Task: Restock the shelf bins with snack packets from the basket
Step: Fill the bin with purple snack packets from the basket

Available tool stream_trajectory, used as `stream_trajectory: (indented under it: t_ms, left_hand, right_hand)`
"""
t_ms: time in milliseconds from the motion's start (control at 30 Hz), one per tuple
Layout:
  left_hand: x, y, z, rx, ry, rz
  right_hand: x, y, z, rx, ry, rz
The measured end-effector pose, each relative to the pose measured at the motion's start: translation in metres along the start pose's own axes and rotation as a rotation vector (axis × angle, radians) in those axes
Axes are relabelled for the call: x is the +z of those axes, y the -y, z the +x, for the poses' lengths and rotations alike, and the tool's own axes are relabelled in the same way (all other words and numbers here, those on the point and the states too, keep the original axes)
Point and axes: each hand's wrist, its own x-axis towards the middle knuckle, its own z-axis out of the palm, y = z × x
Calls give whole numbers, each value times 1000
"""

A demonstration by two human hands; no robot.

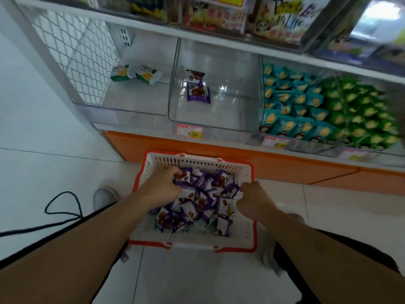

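A white slatted plastic basket with an orange-red rim (246,172) sat on the pale tiled floor (54,167) at the middle of the view, heaped with small purple-and-white snack packets (210,194). The left hand (163,185) reached into the heap at its 10 o'clock edge, fingers curled round one purple packet (183,177). The right hand (254,197) lay at the heap's 3 o'clock side, fingers bent down among the packets; whether it actually held one could not be told.

At 12 o'clock from the basket, a clear plastic shelf bin (219,119) stood on the lowest white shelf, holding only two purple packets (198,88) near its back. A red-and-yellow price label (189,131) hung on the shelf edge just below it. At 10 o'clock, a second clear bin (131,106) held two green-and-white packets (135,73). At 2 o'clock, teal chip packets (291,106) and green chip packets (359,110) filled the neighbouring bins. A black cord (63,207) looped on the floor at 9 o'clock.
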Motion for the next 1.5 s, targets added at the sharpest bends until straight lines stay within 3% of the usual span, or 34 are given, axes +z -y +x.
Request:
stream_trajectory:
  t_ms: [267, 400, 533, 767, 967, 1100, 1200, 1367, 1500]
  left_hand:
    - [51, -3, 35, -60, 6, -59]
    - [71, 18, 69, -139, -22, 35]
    - [93, 44, 111, -222, -23, 70]
    - [134, 56, 172, -377, -67, -104]
    - [142, 36, 190, -539, -163, -60]
    - [149, 44, 189, -466, -184, -23]
    - [157, 54, 185, -467, -175, -26]
    - [169, 71, 203, -507, -11, -60]
    - [172, 72, 207, -503, -54, 3]
  right_hand:
    - [41, 9, 58, -76, 98, 215]
    - [65, 12, 106, 31, 29, 338]
    - [76, 21, 146, 169, 62, 449]
    - [91, 29, 184, 312, 54, 442]
    - [107, 20, 182, 117, -65, 395]
    - [121, 29, 178, 57, -22, 302]
    - [122, 33, 187, 135, 3, 324]
    - [122, 53, 199, 278, 99, 366]
    - [124, 71, 205, 408, 126, 360]
